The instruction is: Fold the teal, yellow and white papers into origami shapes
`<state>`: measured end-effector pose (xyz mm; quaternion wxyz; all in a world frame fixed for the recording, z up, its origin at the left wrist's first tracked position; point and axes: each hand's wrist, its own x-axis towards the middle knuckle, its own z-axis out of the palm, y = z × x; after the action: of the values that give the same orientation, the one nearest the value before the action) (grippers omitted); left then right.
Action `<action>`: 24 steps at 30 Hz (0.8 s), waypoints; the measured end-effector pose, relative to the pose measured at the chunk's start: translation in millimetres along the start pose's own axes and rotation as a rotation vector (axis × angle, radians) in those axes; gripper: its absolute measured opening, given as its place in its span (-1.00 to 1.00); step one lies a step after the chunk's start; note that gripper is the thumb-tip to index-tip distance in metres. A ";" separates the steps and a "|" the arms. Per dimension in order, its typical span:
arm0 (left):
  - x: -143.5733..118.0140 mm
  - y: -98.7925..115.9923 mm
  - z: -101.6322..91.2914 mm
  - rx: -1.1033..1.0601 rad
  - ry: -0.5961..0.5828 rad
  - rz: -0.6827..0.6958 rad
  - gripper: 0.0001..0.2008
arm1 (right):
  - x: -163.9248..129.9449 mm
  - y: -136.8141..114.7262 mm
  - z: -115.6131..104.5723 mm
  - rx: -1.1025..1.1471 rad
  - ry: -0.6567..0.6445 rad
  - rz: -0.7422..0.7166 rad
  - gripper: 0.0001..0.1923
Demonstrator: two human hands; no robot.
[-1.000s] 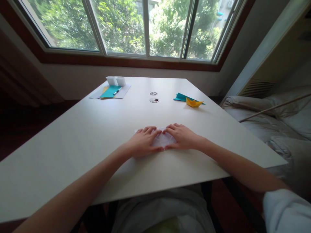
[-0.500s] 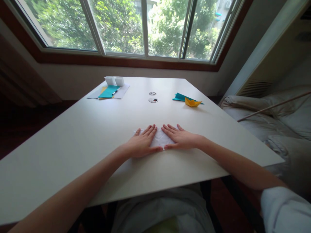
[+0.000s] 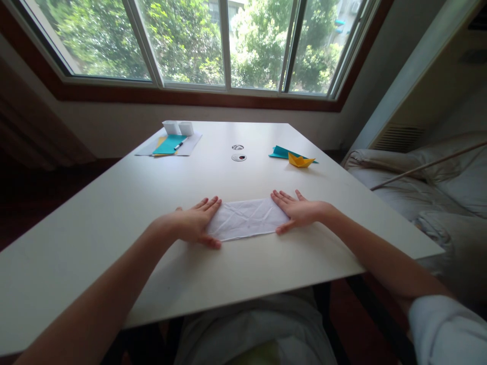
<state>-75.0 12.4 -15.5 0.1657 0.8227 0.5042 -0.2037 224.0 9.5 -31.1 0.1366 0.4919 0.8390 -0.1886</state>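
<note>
A white folded cloth (image 3: 249, 219), rectangular and creased, lies flat on the white table (image 3: 182, 299) in front of me. My left hand (image 3: 194, 221) rests at the cloth's left end, fingers stretched out and thumb toward me. At the opposite end, my right hand (image 3: 296, 210) lies with spread fingers, its fingertips and thumb touching the cloth's right edge. Neither hand grips anything. Most of the cloth shows between the two hands.
A yellow paper boat (image 3: 300, 160) and a teal folded paper (image 3: 283, 151) stand at the far right. Far left are teal paper (image 3: 167, 145), a pen (image 3: 180, 143) and white containers (image 3: 185, 128). Round cable covers (image 3: 239, 157) sit mid-table. A sofa (image 3: 403, 187) stands at the right.
Both hands have slid outward from the middle of the cloth, my left hand leftward and my right hand slightly rightward. More of the cloth now shows between them.
</note>
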 end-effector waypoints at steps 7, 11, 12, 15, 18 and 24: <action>-1.9 -14.1 -3.2 0.024 -0.033 0.030 0.29 | -0.8 7.7 -0.7 0.014 0.014 -0.041 0.28; -0.5 -24.9 -4.9 0.020 0.029 0.100 0.29 | -2.0 9.2 -2.4 0.019 0.061 -0.102 0.33; 0.3 -28.1 -5.1 0.008 0.062 0.114 0.27 | -2.9 9.1 -3.4 0.021 0.090 -0.127 0.32; 3.8 -37.1 -4.7 -0.055 0.123 0.144 0.09 | -6.4 8.1 -6.3 0.035 0.162 -0.209 0.24; 8.0 -42.8 -3.6 -0.098 0.142 0.186 -0.13 | -9.6 6.7 -9.1 0.063 0.165 -0.240 0.14; 11.9 -40.3 -4.4 -0.150 0.244 0.286 -0.40 | -13.2 3.5 -14.8 0.108 0.104 -0.261 -0.10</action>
<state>-105.6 41.3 -20.4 0.1913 0.8899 0.4123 -0.0389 232.7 7.5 -13.1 0.0406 0.3942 0.8905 -0.2236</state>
